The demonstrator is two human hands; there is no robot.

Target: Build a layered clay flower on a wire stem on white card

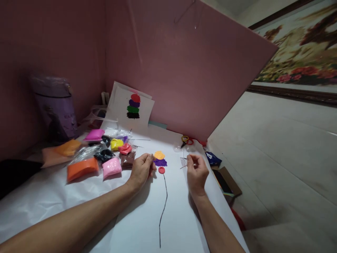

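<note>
On the white paper (pixel 147 225) lies a figure made of soft clay: an orange-yellow textured patch (pixel 159 155), a purple patch (pixel 160 162) under it, and a flattened red disc (pixel 161 170) below. From the disc a thin black line (pixel 166 196) runs down the sheet. My left hand (pixel 142 171) is just left of the patches, fingers curled in; whatever they hold is hidden. Off to the right, my right hand (pixel 197 172) is closed in a pinch. Beside its fingertips is a small clear piece with thin dark lines (pixel 183 162); I cannot tell whether it is held.
Clay packets, including orange (pixel 82 169) and pink (pixel 112 167), crowd the left. Behind them stand a purple tumbler (pixel 56 109) and a sheet with stacked clay patches (pixel 118 105). Scissors (pixel 186 141) lie at the back, and an open box (pixel 226 181) sits right.
</note>
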